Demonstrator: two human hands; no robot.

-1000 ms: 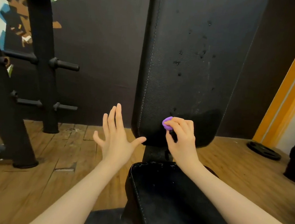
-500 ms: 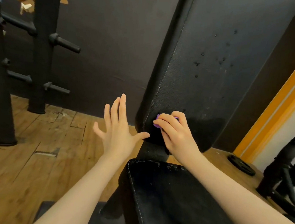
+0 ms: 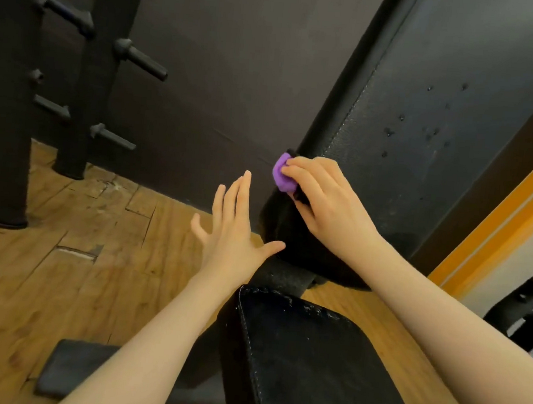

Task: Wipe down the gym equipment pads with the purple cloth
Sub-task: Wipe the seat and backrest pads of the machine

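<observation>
The black padded backrest (image 3: 426, 125) of a gym bench leans up to the right, with dark droplet marks on its face. My right hand (image 3: 326, 204) grips a bunched purple cloth (image 3: 281, 173) and presses it against the backrest's left side edge near its lower end. My left hand (image 3: 232, 228) hovers with straight spread fingers just left of the backrest, its thumb near the pad's bottom corner; it holds nothing. The black seat pad (image 3: 305, 366) lies below, between my forearms.
A black weight rack (image 3: 90, 67) with pegs stands at the left on the wooden floor (image 3: 44, 263). A dark mat (image 3: 76, 369) lies under the bench. An orange wall stripe (image 3: 498, 228) and another black machine (image 3: 526, 308) are at the right.
My right hand slid the cloth from the lower front of the backrest leftward onto its side edge and slightly up. The view swung left and tilted. My left hand stayed spread beside the pad.
</observation>
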